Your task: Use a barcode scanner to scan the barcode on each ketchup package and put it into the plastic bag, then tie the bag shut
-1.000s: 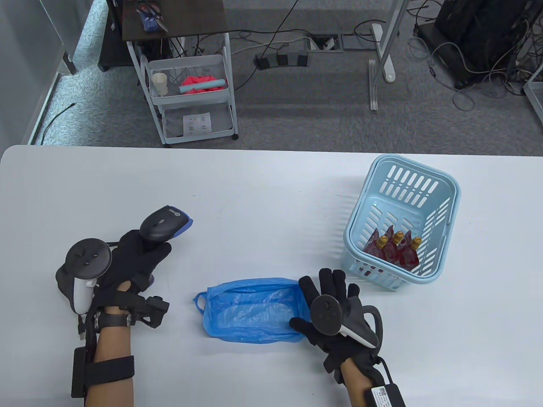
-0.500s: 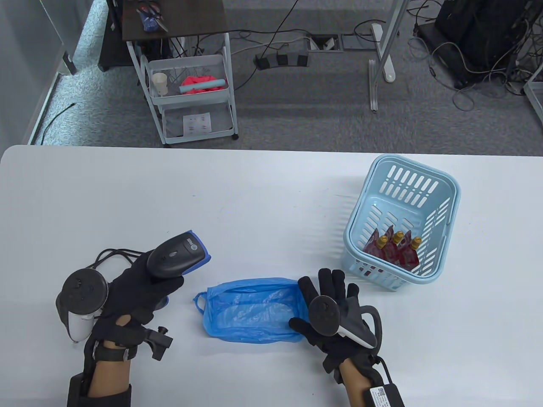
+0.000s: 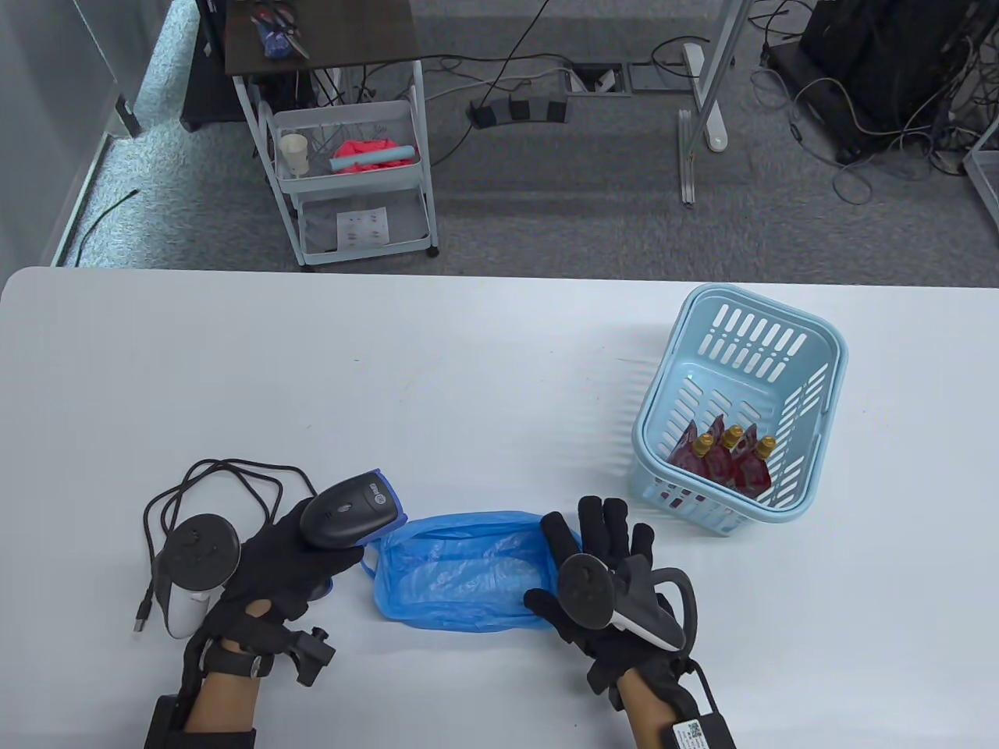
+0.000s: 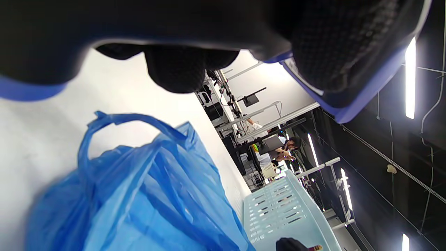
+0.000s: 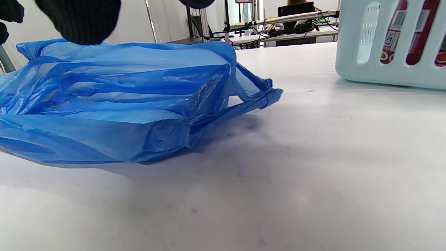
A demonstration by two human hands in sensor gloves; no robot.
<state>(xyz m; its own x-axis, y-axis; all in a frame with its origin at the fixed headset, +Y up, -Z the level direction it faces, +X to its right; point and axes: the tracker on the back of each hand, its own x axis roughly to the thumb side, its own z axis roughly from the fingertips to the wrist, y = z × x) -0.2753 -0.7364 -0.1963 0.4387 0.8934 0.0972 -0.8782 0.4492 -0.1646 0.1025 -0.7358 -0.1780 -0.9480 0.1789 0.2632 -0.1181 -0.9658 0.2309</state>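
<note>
A grey barcode scanner [image 3: 349, 513] with a blue rim is gripped in my left hand [image 3: 293, 558], its head right beside the left handle of the blue plastic bag [image 3: 460, 573]. The scanner [image 4: 348, 55] and bag [image 4: 139, 195] both fill the left wrist view. The bag [image 5: 118, 104] lies crumpled and flat on the white table. My right hand [image 3: 597, 558] rests with straight fingers at the bag's right edge. Three red ketchup packages [image 3: 726, 464] with gold caps stand in the light blue basket [image 3: 812, 499] to the right, seen through its slots [image 5: 397, 38].
The scanner's black cable [image 3: 226, 488] loops on the table [image 3: 468, 367] behind my left hand. Beyond the far table edge stand a white trolley [image 3: 351, 179], a dark side table and floor cables.
My left hand has carried the scanner toward me and to the right, down to the bag's left handle. The right hand has shifted slightly left along the bag's right edge.
</note>
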